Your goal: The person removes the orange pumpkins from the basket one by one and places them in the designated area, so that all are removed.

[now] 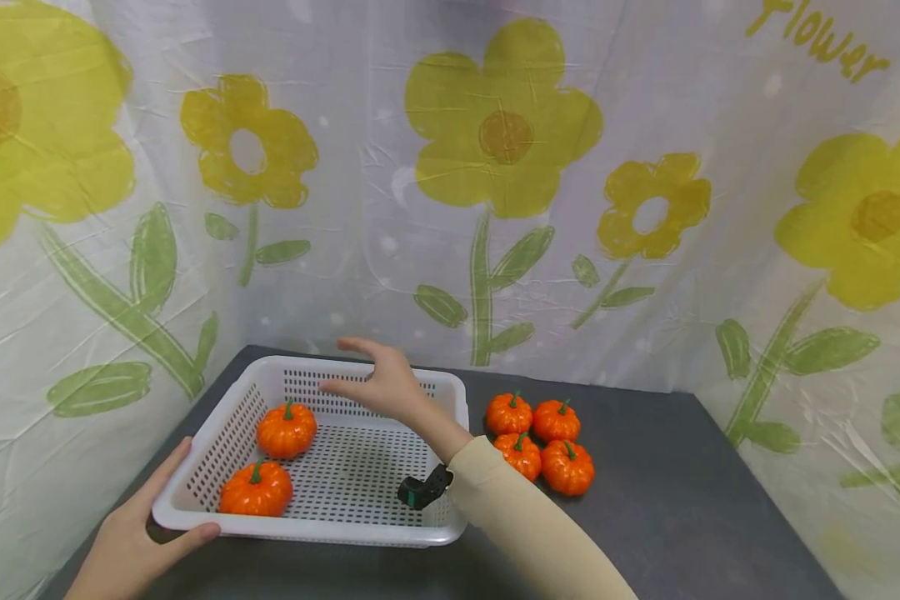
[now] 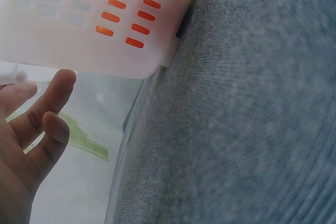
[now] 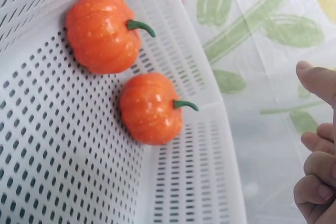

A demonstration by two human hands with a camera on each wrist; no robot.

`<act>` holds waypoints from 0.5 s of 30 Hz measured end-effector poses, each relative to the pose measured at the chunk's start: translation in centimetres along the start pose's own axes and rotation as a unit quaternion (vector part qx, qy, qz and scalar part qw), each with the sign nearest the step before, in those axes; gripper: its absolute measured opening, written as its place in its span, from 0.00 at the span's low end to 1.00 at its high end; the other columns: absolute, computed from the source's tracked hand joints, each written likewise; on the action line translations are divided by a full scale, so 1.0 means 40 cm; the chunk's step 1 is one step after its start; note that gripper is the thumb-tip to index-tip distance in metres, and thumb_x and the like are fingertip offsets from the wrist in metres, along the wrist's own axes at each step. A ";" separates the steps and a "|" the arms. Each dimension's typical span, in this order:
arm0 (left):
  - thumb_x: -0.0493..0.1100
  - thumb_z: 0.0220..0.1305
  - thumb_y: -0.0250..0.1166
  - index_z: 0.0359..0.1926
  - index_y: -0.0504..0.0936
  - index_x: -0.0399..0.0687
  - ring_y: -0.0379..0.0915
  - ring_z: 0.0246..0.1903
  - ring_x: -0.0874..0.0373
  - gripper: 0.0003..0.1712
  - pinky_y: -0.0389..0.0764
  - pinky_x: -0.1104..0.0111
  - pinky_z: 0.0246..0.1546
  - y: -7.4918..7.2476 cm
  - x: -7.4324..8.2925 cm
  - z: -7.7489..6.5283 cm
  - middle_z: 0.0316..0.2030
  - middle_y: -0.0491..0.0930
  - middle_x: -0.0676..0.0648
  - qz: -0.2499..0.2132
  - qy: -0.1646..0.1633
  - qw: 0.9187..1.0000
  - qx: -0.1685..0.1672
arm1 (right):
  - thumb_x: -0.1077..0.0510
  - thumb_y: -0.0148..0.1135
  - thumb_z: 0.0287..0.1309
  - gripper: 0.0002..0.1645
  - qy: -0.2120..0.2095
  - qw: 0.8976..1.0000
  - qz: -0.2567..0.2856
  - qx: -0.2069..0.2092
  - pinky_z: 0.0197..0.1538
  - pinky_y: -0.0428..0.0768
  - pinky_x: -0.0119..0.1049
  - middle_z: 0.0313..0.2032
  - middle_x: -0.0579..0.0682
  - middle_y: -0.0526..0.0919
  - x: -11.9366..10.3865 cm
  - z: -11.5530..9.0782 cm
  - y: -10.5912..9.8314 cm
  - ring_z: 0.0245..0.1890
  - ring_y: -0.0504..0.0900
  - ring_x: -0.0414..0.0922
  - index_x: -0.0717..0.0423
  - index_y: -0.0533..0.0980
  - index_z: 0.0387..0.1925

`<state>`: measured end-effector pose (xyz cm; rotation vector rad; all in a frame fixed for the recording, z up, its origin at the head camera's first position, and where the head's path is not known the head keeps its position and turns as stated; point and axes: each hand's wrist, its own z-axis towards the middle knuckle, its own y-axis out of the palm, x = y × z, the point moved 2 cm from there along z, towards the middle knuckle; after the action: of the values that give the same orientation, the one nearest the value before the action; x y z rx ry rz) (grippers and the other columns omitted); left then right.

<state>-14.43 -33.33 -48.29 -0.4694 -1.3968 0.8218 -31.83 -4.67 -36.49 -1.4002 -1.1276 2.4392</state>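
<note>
From my head view, my left hand (image 1: 131, 533) is at the basket's (image 1: 345, 531) half-past-seven corner, thumb and fingers apart. My right hand (image 1: 378, 383) hangs over it toward one o'clock, thumb parted from fingers, holding nothing. Inside, one pumpkin (image 1: 287, 432) sits at ten o'clock, another pumpkin (image 1: 257, 490) at eight. Four pumpkins (image 1: 567, 468) cluster on the table (image 1: 667, 483) at three. To work well, I'd steady that corner lightly, keep my right wrist above the rim, and handle pumpkins singly, by body rather than stem.

Left wrist view: basket at eleven o'clock, my spread fingers at eight; whether they touch it I can't tell.

Right wrist view: the inside pair lies toward eleven, my empty right hand at four, lower fingers loosely bent.

Count: one basket, six pumpkins, two in, four out.
</note>
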 end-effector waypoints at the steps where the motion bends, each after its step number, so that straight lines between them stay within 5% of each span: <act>1: 0.59 0.59 0.79 0.87 0.42 0.53 0.72 0.56 0.23 0.70 0.68 0.21 0.53 -0.001 0.000 0.000 0.72 0.63 0.19 0.001 0.001 1.000 0.001 | 0.41 0.76 0.63 0.42 0.002 1.000 0.003 -0.002 0.55 0.84 0.35 0.71 0.42 0.78 -0.001 0.003 0.007 0.46 0.86 0.46 0.45 0.73 0.75; 4: 0.60 0.60 0.79 0.87 0.41 0.53 0.71 0.56 0.23 0.70 0.68 0.20 0.54 -0.004 0.000 0.002 0.72 0.63 0.19 0.003 -0.002 1.000 -0.003 | 0.41 0.76 0.62 0.42 0.006 1.000 0.008 -0.004 0.65 0.80 0.38 0.70 0.41 0.79 -0.006 0.013 0.024 0.69 0.77 0.44 0.44 0.74 0.75; 15: 0.61 0.60 0.78 0.87 0.41 0.51 0.71 0.56 0.22 0.70 0.67 0.21 0.56 -0.002 0.002 0.000 0.72 0.62 0.19 0.002 -0.006 1.000 -0.009 | 0.39 0.77 0.61 0.42 0.041 0.998 0.054 -0.007 0.72 0.75 0.45 0.68 0.36 0.80 0.001 0.035 0.089 0.72 0.74 0.40 0.43 0.75 0.73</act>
<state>-14.41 -33.33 -48.17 -0.4828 -1.4163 0.8176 -32.04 -7.99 -38.42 -1.5904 -1.0803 2.4231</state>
